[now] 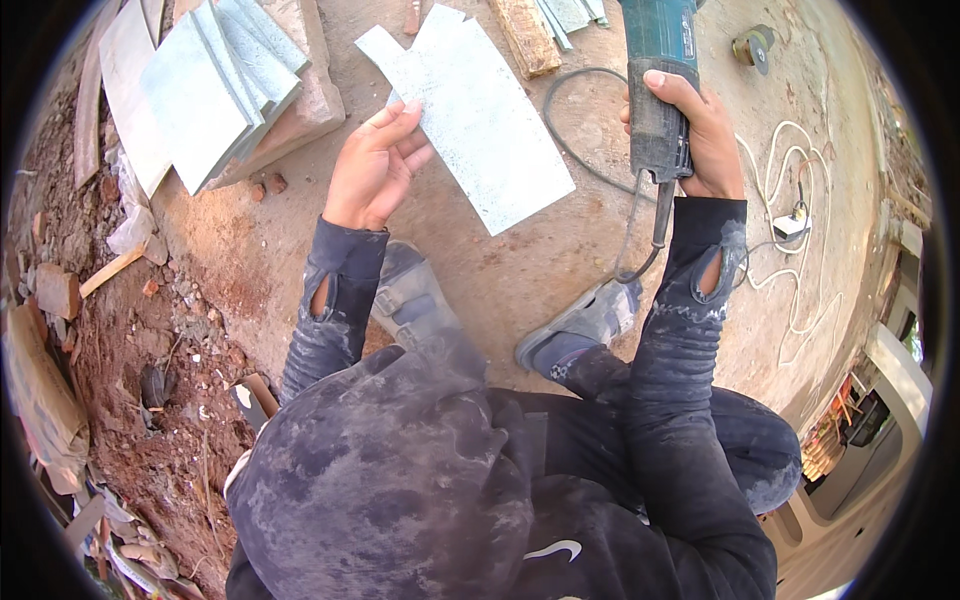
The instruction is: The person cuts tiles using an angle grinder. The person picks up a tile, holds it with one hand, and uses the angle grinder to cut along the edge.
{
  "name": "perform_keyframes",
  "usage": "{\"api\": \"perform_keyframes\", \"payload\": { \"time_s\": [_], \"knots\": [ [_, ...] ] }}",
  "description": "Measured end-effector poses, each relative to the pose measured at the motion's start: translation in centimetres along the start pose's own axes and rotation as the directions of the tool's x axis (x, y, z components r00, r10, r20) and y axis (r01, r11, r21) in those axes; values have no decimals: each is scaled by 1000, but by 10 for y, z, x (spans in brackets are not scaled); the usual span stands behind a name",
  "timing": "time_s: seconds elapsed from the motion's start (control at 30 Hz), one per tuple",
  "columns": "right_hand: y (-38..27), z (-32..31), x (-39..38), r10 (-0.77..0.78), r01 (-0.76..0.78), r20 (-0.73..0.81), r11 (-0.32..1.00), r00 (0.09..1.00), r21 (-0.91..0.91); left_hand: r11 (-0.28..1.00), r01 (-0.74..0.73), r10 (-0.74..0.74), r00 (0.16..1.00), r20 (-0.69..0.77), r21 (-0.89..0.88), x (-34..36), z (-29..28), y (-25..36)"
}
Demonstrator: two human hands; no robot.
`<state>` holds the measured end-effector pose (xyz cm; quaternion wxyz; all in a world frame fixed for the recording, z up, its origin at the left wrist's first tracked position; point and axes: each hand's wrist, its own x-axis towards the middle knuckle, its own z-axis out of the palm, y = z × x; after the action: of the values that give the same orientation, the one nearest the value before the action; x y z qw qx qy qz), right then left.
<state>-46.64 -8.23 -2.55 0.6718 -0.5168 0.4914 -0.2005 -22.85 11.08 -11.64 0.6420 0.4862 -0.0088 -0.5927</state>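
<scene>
My right hand (708, 125) is wrapped round the black rear handle of a teal and black corded power tool (660, 110), thumb on top. The tool's working end runs out of the top of the view. At the left, my left hand (375, 165) has its palm turned up and fingers curled at the edge of a pale blue-grey tile (495, 135). Its thumb lies on the tile's edge and the other fingers reach partly beneath. A narrow tile strip (385, 52) overlaps the tile's far left side, close to my thumb.
Tiles (205, 100) lean stacked on a slab at far left. A wooden block (525, 35) and more tile pieces (572, 18) lie ahead. A disc-shaped item (752, 48), white cable (800, 150) and socket box (792, 225) are at right. Rubble (150, 360) covers the left.
</scene>
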Motion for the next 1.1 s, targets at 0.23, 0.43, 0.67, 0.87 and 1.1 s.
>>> {"api": "perform_keyframes", "payload": {
  "time_s": [0.23, 0.43, 0.67, 0.87, 1.1],
  "knots": [
    [-2, 3, -1, -16, 16, -13, 1000, 1000, -20, 997, -28, 33, 997, 68, -74, 2, -4, 0],
    [1, 2, 0, -8, 8, -16, 1000, 1000, 3, 995, -21, 27, 998, 61, -101, 4, -10, -2],
    [-2, 2, 0, 23, -23, 1, 1000, 1000, 6, 998, -30, 33, 998, 49, -48, 2, -7, -1],
    [-3, 1, 0, 18, -18, -12, 1000, 1000, 4, 996, -60, 68, 989, 134, -61, 0, -2, 2],
    [-1, 3, -1, 17, -16, -24, 999, 1000, 40, 991, -96, 111, 976, 190, -88, -3, 0, 1]
  ]
}}
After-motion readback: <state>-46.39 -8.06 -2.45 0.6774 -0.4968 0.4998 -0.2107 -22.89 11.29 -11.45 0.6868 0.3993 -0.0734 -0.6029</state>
